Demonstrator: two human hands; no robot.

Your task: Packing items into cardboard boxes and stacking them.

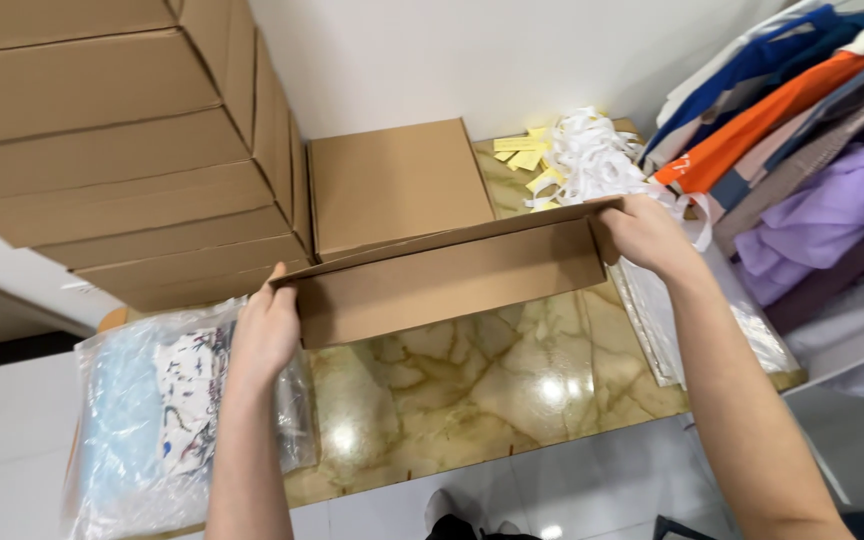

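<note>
Both forearms reach over glossy marble table [472, 390]; left hand [264, 330] and right hand [647, 235] grip ends of flat brown cardboard box [452, 280], stacked cartons [122, 140] behind, bagged garment [152, 410] left.

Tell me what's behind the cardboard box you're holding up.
Behind the held box lies a closed flat cardboard box on the marble table, beside white strips. Its near edge is covered.

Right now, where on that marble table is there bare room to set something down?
The widest bare patch of marble table lies under the flat cardboard box held by the left hand and right hand, between the bagged clothing and clear bags. The back is crowded: stacked boxes, a closed box, paper strips.
</note>
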